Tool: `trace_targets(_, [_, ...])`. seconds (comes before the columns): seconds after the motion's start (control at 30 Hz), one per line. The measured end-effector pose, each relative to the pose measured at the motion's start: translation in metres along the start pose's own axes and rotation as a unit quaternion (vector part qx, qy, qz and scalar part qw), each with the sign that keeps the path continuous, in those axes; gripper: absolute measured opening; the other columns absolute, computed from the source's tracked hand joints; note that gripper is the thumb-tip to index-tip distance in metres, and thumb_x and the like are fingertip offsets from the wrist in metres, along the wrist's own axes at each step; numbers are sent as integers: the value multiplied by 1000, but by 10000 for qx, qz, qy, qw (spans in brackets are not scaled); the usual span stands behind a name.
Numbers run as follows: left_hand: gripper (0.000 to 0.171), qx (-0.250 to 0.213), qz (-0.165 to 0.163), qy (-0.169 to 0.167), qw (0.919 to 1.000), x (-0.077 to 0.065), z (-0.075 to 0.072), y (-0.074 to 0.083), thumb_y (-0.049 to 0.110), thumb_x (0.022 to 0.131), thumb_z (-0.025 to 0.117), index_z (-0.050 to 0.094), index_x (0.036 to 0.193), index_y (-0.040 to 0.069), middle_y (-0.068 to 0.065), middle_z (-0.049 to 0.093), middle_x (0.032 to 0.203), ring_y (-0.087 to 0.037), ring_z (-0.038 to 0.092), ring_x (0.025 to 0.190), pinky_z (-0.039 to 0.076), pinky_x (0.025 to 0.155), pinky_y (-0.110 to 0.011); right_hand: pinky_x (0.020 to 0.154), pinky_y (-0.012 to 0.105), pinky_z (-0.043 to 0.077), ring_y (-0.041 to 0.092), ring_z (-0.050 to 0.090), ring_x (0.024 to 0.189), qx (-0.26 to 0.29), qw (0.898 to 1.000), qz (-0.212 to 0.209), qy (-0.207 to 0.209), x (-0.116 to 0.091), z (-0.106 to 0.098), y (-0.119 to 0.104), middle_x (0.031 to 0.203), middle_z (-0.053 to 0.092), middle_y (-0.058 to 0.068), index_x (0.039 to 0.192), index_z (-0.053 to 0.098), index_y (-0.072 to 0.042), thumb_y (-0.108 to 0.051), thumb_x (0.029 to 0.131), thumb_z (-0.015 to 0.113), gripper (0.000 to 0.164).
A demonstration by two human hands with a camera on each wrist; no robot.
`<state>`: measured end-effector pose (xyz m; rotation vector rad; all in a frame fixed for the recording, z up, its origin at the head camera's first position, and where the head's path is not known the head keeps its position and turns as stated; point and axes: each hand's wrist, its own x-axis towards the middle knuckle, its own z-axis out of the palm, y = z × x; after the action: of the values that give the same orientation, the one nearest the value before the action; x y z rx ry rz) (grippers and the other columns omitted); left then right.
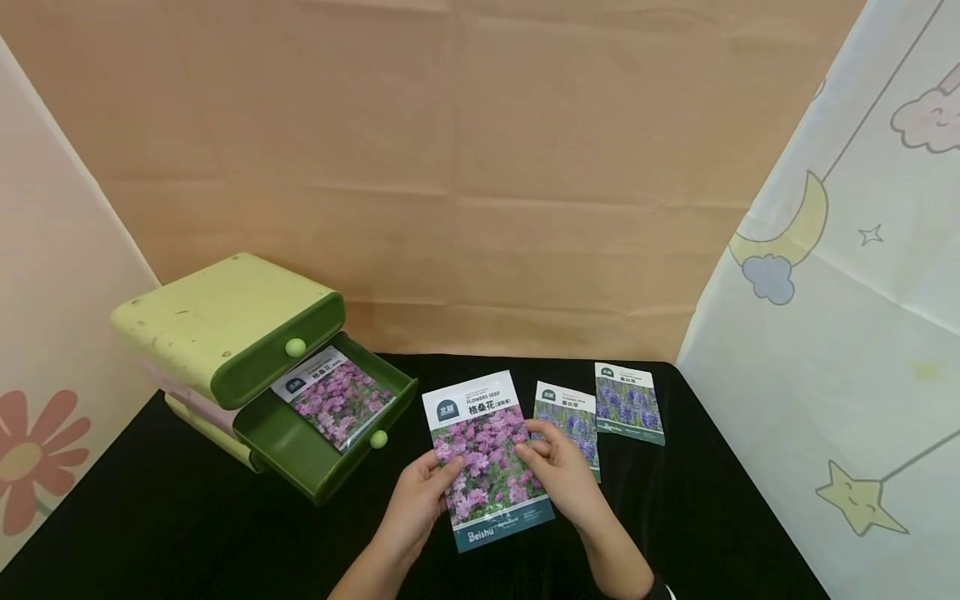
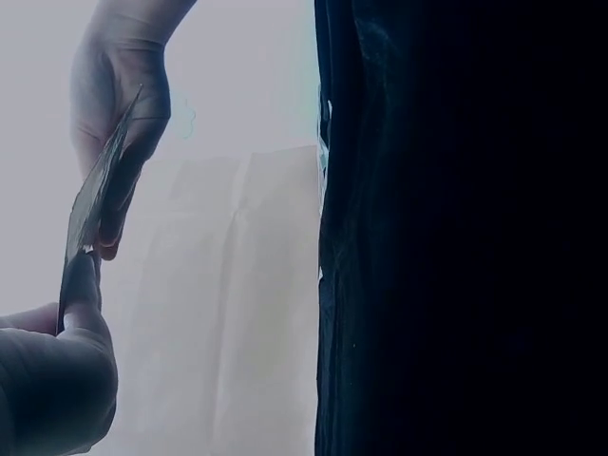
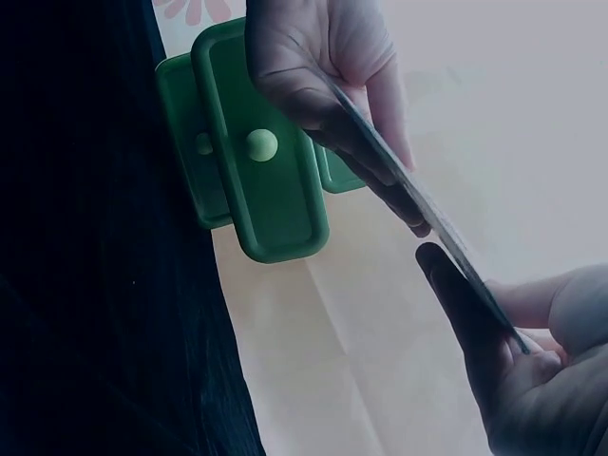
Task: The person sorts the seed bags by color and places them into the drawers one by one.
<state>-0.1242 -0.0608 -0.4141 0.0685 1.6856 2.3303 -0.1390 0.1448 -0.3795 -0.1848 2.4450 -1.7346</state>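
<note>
A seed packet (image 1: 483, 450) with pink flowers and a teal lower band is held up over the black cloth, its printed face toward the head camera. My left hand (image 1: 415, 500) pinches its left edge, thumb on the front. On the right edge my right hand (image 1: 568, 483) pinches it the same way. Both wrist views show the packet (image 2: 95, 204) nearly edge-on, thin and flat between the two hands. Another pink-flower packet (image 1: 341, 404) lies face up in the pulled-out green drawer (image 1: 300, 471), left of my left hand.
The drawer belongs to a light-green box (image 1: 232, 304) at the left, whose upper drawer with a round knob (image 1: 296, 347) is closed. Two purple-flower seed packets (image 1: 581, 429) (image 1: 630, 404) lie on the black cloth (image 1: 712, 508), right of and behind my right hand. Paper walls stand behind and at both sides.
</note>
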Motion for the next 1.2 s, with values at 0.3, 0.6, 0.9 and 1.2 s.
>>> trace_targets(0.3, [51, -33, 54, -16, 10000, -2, 0, 2, 22, 100, 54, 41, 133, -15, -14, 71, 110, -13, 71, 89, 59, 81, -31, 61, 28, 48, 15, 58, 66, -159, 9997, -38, 175, -1, 0, 1, 97, 71, 17, 138, 44, 3, -20, 98, 58, 48])
trace_targets(0.6, [51, -70, 65, 6, 10000, -2, -1, 3, 20, 100, 53, 40, 135, -15, -17, 70, 112, -14, 72, 90, 59, 81, -32, 66, 30, 47, 22, 65, 91, -168, 9997, -45, 184, -1, -1, 3, 112, 69, 22, 136, 47, 3, -25, 97, 58, 49])
trace_targets(0.9, [50, -102, 64, 286, 9995, -3, -2, 9, 20, 99, 54, 42, 132, -16, -9, 72, 101, -11, 71, 83, 59, 77, -29, 82, 34, 54, 29, 65, 105, -7, 9996, -264, -86, 2, -6, 7, 123, 64, 24, 136, 48, -1, -25, 99, 56, 45])
trace_targets(1.2, [48, -686, 182, 944, 9930, -18, -13, 38, 19, 102, 48, 38, 137, -12, 0, 69, 103, -8, 69, 88, 58, 80, -25, 88, 30, 56, 31, 65, 110, 739, 9962, -370, -284, 8, -13, 10, 128, 57, 30, 137, 46, 5, -31, 104, 43, 48])
